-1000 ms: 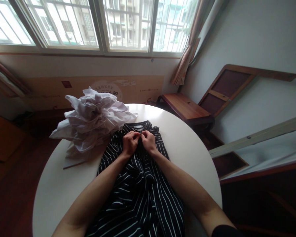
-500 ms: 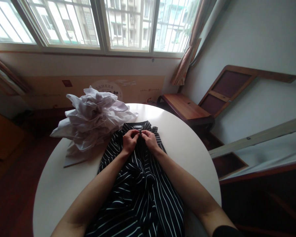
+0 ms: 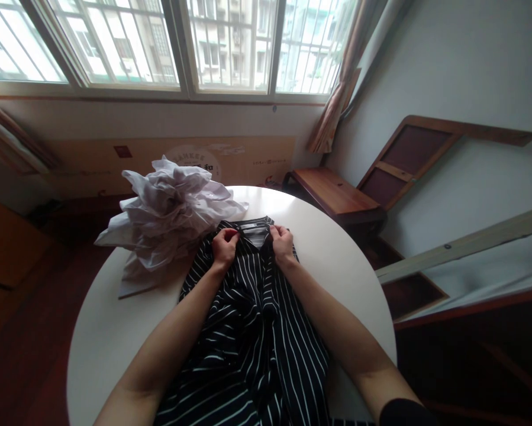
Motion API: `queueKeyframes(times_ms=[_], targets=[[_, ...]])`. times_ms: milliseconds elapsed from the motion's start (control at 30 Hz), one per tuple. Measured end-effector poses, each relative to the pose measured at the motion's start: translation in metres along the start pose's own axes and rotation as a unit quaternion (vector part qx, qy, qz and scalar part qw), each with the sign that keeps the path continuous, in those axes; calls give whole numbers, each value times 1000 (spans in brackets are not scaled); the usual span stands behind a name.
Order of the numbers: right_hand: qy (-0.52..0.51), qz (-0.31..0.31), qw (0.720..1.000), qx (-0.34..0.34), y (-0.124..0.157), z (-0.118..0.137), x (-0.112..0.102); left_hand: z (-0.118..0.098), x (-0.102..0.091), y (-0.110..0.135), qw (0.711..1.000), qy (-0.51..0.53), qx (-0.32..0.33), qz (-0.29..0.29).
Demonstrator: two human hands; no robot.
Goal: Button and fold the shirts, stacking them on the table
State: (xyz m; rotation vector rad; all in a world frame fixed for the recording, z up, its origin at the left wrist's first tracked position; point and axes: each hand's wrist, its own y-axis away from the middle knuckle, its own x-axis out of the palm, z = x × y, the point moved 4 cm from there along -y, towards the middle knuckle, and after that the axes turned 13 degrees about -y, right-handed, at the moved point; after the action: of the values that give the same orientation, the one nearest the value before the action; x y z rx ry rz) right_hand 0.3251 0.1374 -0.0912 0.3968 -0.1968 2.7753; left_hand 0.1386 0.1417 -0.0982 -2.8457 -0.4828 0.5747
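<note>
A black shirt with thin white stripes (image 3: pixel 259 331) lies over the white round table, its collar at the far end and its lower part running off toward me. My left hand (image 3: pixel 225 245) is closed, pinching the left edge of the collar opening. On the other side my right hand (image 3: pixel 282 241) pinches the right edge of the collar. Between the two hands the neck gapes, and the paler striped inside of the collar shows. The fingertips partly hide the cloth they grip.
Left of the shirt, a heap of crumpled white cloth (image 3: pixel 172 207) rests on the table (image 3: pixel 350 284). Beyond the table's right rim is a wooden bench (image 3: pixel 337 192). A barred window (image 3: pixel 230 47) and a long cardboard panel (image 3: pixel 257 151) are behind.
My hands were together at the middle of the collar; they have moved apart, left and right. The collar edges have parted with them, opening the neck of the shirt.
</note>
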Motion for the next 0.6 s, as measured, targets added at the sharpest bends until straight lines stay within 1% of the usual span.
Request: queueKeyframes(times_ms=[67, 133, 200, 233, 267, 300, 333, 367, 400, 433, 500, 533, 600], targets=[[12, 41, 999, 19, -2, 5, -2, -5, -3, 0, 1000, -4, 6, 6], [52, 97, 994, 26, 1, 12, -6, -17, -11, 3, 999, -38, 27, 12], [134, 139, 981, -5, 12, 24, -12, -33, -19, 11, 989, -116, 77, 43], [190, 158, 968, -36, 21, 30, -15, -42, -22, 17, 977, -164, 111, 78], [248, 186, 948, -74, 31, 37, -18, -50, -22, 25, 958, -209, 148, 126], [303, 225, 919, -113, 43, 42, -20, -55, -21, 35, 934, -247, 184, 182], [350, 274, 883, -149, 56, 45, -21, -58, -19, 46, 907, -276, 216, 235], [389, 325, 843, -179, 69, 47, -22, -59, -16, 56, 882, -299, 240, 275], [420, 370, 804, -200, 80, 47, -23, -57, -14, 65, 865, -315, 256, 296], [446, 403, 770, -213, 88, 47, -25, -54, -13, 72, 855, -328, 266, 300], [493, 431, 720, -229, 96, 45, -30, -46, -10, 79, 853, -341, 282, 278], [515, 433, 702, -235, 96, 44, -33, -41, -9, 80, 852, -343, 292, 268], [549, 428, 675, -246, 93, 44, -38, -34, -9, 78, 844, -346, 309, 270]])
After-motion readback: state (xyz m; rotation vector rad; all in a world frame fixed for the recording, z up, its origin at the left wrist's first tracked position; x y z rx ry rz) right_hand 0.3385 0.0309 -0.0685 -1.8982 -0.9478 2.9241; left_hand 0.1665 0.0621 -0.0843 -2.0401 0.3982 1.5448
